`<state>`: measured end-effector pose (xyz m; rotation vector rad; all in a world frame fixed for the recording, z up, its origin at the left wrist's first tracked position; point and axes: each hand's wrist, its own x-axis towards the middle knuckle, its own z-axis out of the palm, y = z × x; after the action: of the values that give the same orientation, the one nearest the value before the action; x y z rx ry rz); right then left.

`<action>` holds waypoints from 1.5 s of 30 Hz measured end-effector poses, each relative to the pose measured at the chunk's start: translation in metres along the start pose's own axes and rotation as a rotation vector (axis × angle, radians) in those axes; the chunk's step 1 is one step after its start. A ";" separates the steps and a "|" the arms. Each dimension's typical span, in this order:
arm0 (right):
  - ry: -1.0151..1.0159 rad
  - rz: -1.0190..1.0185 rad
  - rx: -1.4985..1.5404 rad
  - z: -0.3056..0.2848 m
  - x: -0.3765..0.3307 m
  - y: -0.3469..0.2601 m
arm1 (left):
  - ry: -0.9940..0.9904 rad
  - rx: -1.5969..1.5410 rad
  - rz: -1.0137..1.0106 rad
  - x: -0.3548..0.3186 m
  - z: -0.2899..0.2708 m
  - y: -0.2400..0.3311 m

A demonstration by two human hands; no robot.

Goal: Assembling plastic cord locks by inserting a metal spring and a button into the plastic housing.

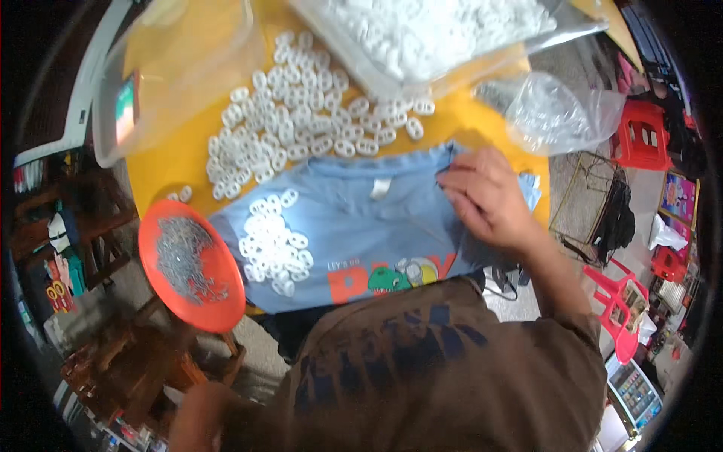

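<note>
A light blue T-shirt with a printed green dinosaur lies across the table edge in front of me. My right hand rests at its right side, fingers bent and closed on the cloth beside the neckline. On the shirt's left part sits a small heap of white oval plastic pieces with two holes. A tilted orange-red plate beside it holds many small grey metal bits. My left hand hangs low at the lower left, smeared and dark; its fingers cannot be made out.
A larger pile of white two-hole pieces spreads over the yellow table. Behind it stands a clear tub full of white pieces, with another clear container at the left. A plastic bag lies right. Red stools stand beyond.
</note>
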<state>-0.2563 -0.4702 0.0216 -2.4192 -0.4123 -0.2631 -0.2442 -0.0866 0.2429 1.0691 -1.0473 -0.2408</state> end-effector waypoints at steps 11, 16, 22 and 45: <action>0.177 -0.074 -0.149 -0.114 0.103 -0.037 | 0.141 0.430 -0.768 -0.057 0.034 -0.206; -0.465 0.050 -0.145 -0.104 0.190 0.010 | -0.283 0.558 -0.678 -0.054 0.032 -0.227; -0.748 0.065 -0.300 -0.079 0.215 0.034 | -0.361 0.486 -0.836 -0.054 0.023 -0.230; -0.742 0.133 -0.123 -0.079 0.226 0.015 | -0.286 0.275 -1.060 -0.082 0.014 -0.225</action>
<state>-0.0476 -0.4813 0.1391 -2.5846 -0.5591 0.7086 -0.2302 -0.1581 0.0142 1.8145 -0.6733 -1.1495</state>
